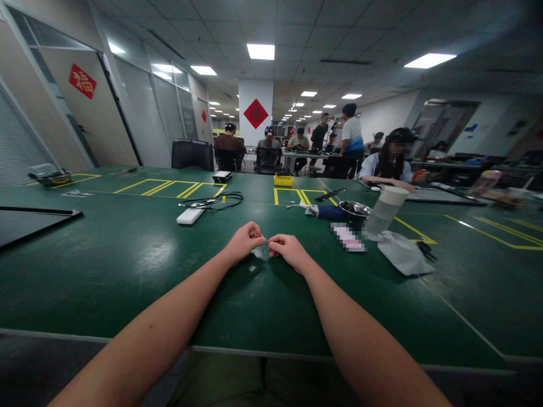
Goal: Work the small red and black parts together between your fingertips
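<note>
My left hand is closed in a pinch, with a small orange-red object showing between its fingers; it is too small to name. Close beside it, fingertips almost meeting, my right hand is pinched too. Whatever the right fingers hold, if anything, is too small to make out. Both hands are above the green table. Beneath them lies a small pale scrap, and a whitish patch shows just under the left fingers.
A white power bank with a black cable lies to the left. Rightward are a metal bowl, a paper roll, a pale cloth pouch and a blurred pink item. A yellow box stands farther back. A person sits across at right.
</note>
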A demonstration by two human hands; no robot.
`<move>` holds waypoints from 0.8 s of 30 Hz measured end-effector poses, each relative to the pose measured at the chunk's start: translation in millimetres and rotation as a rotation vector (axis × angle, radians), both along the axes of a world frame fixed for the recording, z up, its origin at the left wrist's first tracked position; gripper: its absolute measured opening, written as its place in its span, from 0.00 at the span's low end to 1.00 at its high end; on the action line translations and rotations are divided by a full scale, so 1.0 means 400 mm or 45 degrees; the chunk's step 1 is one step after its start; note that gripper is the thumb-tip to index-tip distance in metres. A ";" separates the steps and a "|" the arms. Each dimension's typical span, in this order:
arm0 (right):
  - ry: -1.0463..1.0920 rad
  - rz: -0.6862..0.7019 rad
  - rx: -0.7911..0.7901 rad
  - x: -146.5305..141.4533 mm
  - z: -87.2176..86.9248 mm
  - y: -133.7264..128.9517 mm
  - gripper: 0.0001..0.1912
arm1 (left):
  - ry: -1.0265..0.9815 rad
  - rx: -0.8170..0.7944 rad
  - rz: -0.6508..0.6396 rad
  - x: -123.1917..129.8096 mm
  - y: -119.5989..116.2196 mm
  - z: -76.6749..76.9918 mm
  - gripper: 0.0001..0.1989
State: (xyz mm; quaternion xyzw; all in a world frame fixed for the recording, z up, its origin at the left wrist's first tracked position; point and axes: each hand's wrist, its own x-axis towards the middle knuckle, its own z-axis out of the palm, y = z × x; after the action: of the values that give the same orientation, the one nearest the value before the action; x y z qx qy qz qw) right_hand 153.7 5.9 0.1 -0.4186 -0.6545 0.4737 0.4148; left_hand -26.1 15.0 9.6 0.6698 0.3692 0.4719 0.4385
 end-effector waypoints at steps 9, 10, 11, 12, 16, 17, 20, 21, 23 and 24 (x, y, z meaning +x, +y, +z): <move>0.007 0.012 -0.021 -0.002 0.001 0.001 0.07 | -0.561 -0.688 -0.079 -0.014 0.001 0.011 0.07; 0.015 0.014 -0.026 -0.002 0.000 0.002 0.07 | -0.600 -0.713 -0.071 -0.017 0.002 0.015 0.08; 0.021 0.016 -0.029 -0.002 0.000 0.002 0.07 | -0.631 -0.728 -0.065 -0.019 0.003 0.018 0.08; 0.024 0.017 -0.029 -0.001 0.000 0.002 0.07 | -0.653 -0.740 -0.056 -0.021 0.004 0.021 0.08; 0.023 0.014 -0.035 -0.002 0.004 0.000 0.06 | -0.672 -0.775 0.052 -0.036 0.019 0.019 0.05; 0.024 0.012 -0.041 -0.002 0.005 -0.002 0.06 | -0.665 -0.779 0.087 -0.044 0.026 0.016 0.04; 0.017 0.010 -0.048 -0.001 0.008 -0.004 0.06 | -0.682 -0.774 0.163 -0.080 0.050 0.004 0.03; 0.011 0.010 -0.046 -0.001 0.008 -0.004 0.06 | -0.686 -0.761 0.195 -0.096 0.058 0.000 0.06; -0.001 0.013 -0.044 0.001 0.007 -0.002 0.06 | -0.578 -0.644 0.334 -0.129 0.069 -0.008 0.12; -0.004 0.014 -0.047 0.002 0.006 -0.001 0.06 | -0.426 -0.526 0.432 -0.145 0.072 -0.012 0.13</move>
State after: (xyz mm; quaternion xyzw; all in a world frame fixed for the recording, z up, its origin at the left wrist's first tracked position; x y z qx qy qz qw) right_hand 154.6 5.4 2.5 -0.4232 -0.6487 0.4873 0.4033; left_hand -84.1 43.8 4.9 0.4086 0.4865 0.5569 0.5350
